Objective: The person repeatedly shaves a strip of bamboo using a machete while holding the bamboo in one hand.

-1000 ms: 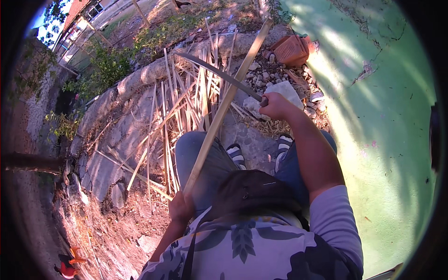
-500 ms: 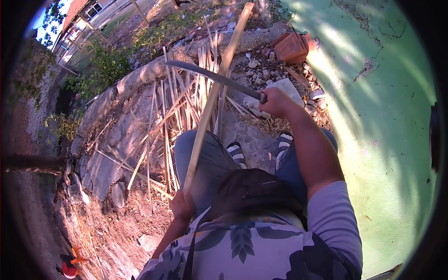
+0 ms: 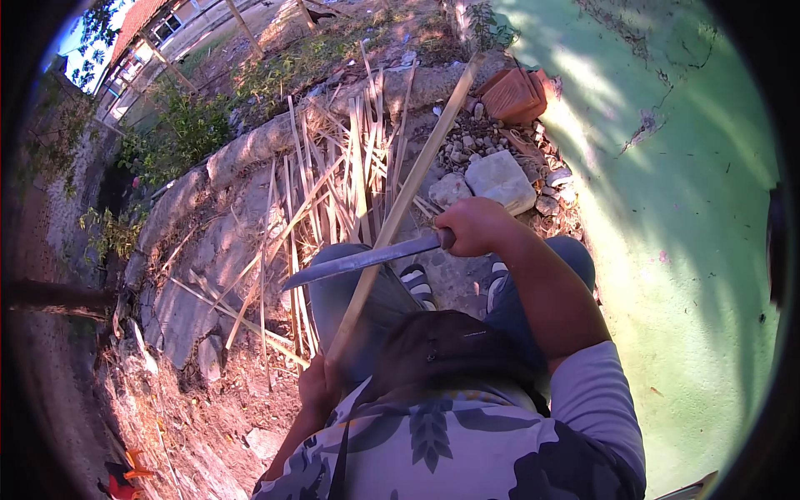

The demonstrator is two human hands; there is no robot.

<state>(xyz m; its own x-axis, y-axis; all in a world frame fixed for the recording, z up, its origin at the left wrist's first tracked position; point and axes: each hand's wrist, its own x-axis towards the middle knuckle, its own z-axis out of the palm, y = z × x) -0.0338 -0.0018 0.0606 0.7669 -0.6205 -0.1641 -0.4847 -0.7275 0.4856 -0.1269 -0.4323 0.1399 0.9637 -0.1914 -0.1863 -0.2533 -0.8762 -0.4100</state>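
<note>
My right hand (image 3: 477, 227) is closed round the handle of a machete (image 3: 362, 260). Its long grey blade points left and crosses over a bamboo strip (image 3: 398, 208) above my left thigh; whether blade and strip touch, I cannot tell. At the strip's near end my left hand (image 3: 319, 379) grips it beside my left knee. From there the strip slants up and away to the right, its far end above the stones. Beyond my legs, a loose heap of split bamboo strips (image 3: 358, 171) lies on the ground.
A pale stone block (image 3: 501, 181) and rubble lie past my feet, with stacked terracotta tiles (image 3: 512, 96) behind. The green wall (image 3: 667, 250) runs along my right. A low stone kerb (image 3: 242, 150) curves round the far left. Something orange and red (image 3: 125, 479) sits at lower left.
The machete has come down along the strip toward me, its blade now lower and nearer my left hand. The strip's far end has dropped nearer and to the right.
</note>
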